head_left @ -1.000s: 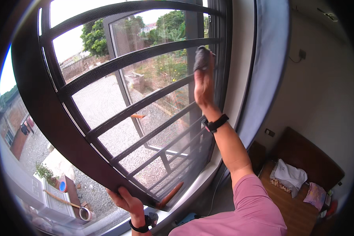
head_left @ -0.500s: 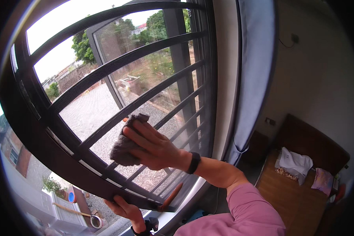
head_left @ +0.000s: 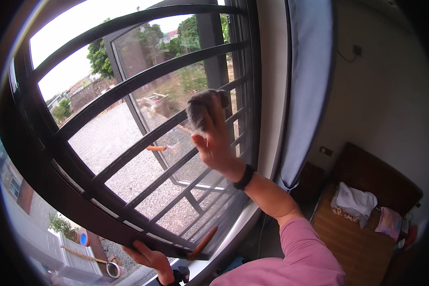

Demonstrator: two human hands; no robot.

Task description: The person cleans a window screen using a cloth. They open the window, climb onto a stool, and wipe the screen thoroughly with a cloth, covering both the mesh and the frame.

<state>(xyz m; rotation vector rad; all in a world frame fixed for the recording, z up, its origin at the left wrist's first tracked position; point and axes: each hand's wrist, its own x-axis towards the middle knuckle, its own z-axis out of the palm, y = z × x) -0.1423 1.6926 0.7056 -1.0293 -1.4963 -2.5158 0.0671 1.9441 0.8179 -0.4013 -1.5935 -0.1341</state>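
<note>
My right hand (head_left: 214, 138) presses a grey cloth (head_left: 200, 107) flat against a slanted dark bar of the window grille (head_left: 128, 86), about halfway up on its right side. A black band sits on that wrist, and the pink sleeve comes in from the lower right. My left hand (head_left: 150, 255) grips the lower frame of the grille at the bottom, fingers curled over its edge and thumb stretched out to the right. Behind the bars is a mesh screen (head_left: 143, 47) with a yard and trees beyond it.
A grey curtain (head_left: 310, 86) hangs to the right of the window. Lower right stands a brown wooden bed (head_left: 367, 229) with a white cloth (head_left: 355, 200) and a pink item (head_left: 391, 221) on it. The wall carries a socket (head_left: 326, 151).
My right hand with the cloth went from high on the right side down to the lower left bars, then back up and right to the middle. My left hand kept its grip.
</note>
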